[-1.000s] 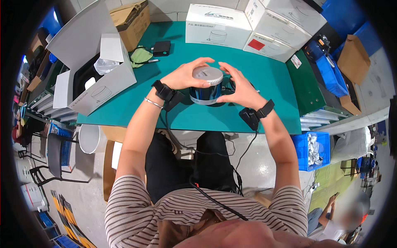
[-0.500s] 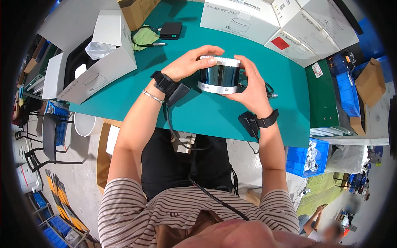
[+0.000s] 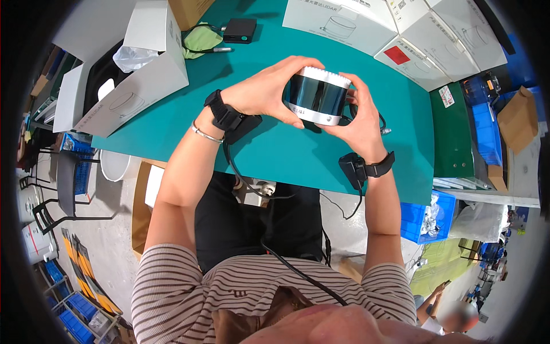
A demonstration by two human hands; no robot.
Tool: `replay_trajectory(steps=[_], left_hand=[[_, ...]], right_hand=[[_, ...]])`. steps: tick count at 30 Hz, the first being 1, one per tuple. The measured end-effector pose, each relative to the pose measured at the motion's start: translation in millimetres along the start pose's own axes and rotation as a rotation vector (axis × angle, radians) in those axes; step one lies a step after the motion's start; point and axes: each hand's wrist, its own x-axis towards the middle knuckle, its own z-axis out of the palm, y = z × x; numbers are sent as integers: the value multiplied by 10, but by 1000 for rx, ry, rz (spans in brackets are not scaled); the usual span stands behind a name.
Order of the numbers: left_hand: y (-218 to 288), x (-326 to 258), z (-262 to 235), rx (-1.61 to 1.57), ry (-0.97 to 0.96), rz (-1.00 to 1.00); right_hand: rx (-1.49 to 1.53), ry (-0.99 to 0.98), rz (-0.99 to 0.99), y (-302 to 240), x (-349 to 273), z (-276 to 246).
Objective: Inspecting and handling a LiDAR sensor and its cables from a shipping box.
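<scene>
A round lidar sensor (image 3: 318, 97) with a dark glossy band between a white ribbed top and a white base is held between my two hands, tilted a little. My left hand (image 3: 272, 89) curves around its left side, fingers at the top rim and thumb down by the base. My right hand (image 3: 362, 120) grips the right side, with fingers at the top edge and thumb under the base. A dark cable (image 3: 382, 121) with a metal connector shows beside my right hand. Black straps with small modules sit on both wrists.
On the green table (image 3: 275, 155), an open white box (image 3: 143, 94) with plastic wrapping stands at left. A black box-shaped device (image 3: 239, 30) and green cloth (image 3: 201, 40) lie at the back. White cartons (image 3: 344, 23) are stacked at back right. A blue bin (image 3: 427, 221) stands beyond the right edge.
The lidar sensor has moved right in both hands and tipped slightly. My left thumb has gone from its top rim down to beside its base.
</scene>
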Motion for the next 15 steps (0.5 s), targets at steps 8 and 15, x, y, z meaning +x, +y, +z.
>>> replay_trajectory(steps=[8, 15], left_hand=[[16, -21, 24, 30, 32, 51], [-4, 9, 5, -63, 63, 48]], right_hand=[[-92, -20, -73, 2, -11, -16], [-87, -12, -140, 6, -6, -19]])
